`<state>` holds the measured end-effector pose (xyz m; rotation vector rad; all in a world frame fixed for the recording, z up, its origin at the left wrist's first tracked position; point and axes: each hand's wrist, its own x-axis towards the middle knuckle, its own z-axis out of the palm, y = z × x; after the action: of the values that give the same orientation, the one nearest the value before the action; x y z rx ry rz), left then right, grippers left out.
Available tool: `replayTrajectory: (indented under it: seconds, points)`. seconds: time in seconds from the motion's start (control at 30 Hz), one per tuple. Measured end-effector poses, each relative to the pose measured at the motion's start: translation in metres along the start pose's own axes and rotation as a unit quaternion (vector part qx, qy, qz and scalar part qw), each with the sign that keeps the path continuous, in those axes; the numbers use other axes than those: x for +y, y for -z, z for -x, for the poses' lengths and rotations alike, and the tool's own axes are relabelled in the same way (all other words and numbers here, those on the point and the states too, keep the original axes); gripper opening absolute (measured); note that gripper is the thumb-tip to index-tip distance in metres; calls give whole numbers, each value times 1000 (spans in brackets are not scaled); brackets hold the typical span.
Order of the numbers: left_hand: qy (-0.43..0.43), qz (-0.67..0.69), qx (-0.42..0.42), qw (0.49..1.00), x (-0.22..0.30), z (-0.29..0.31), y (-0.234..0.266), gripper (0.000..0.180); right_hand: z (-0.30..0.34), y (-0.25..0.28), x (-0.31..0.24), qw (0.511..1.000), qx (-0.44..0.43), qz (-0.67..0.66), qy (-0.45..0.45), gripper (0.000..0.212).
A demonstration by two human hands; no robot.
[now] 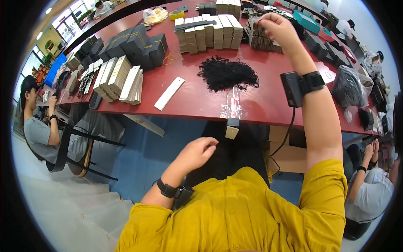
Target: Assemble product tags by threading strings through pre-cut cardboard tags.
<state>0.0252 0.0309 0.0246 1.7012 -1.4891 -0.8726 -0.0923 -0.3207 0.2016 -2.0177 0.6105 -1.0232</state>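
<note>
My left hand (195,155) is in front of my body, below the table's edge, its fingers curled in and nothing seen in them. Raised over the far right part of the table, my right hand (279,31) has bent fingers above a row of stacked tags (261,40); anything between its fingertips is hidden. A heap of black strings (228,73) lies mid-table. Nearer to me is a clear plastic sleeve (233,104), and a small block of dark and cream cards (232,130) shows at the table edge. One white strip tag with a hole (169,93) lies to the left.
Stacks of white tags (113,80) and dark grey card bundles (136,46) stand on the left of the red table (189,98). More white stacks (210,33), yellow tape (176,14) and a plastic bag (155,16) are farther back. A grey bag (350,86) sits right. People sit on both sides.
</note>
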Motion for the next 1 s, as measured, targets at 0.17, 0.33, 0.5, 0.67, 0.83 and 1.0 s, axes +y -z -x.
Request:
replayTrajectory:
  seconds: [0.17,0.33,0.5,0.67,0.83,1.0]
  points:
    - [-84,53,189,977,33,-9,33,16,60,0,-53,997,-60,-38,9,18]
    - [-294,30,177,939,89,-31,14,60,174,-27,-90,972,-168,-141,-83,15]
    - [-101,177,-144,968,54,-21,-17,15,243,-55,-33,810,-96,-521,-252,13]
    - [-9,134,-173,976,3,5,-41,23,289,-98,14,804,-30,-505,-312,15]
    - [-72,41,-159,984,-7,4,-51,24,285,-125,15,884,-36,-388,-258,10]
    - [-43,58,-150,986,-2,-2,-51,24,276,-132,20,880,-29,-409,-241,11]
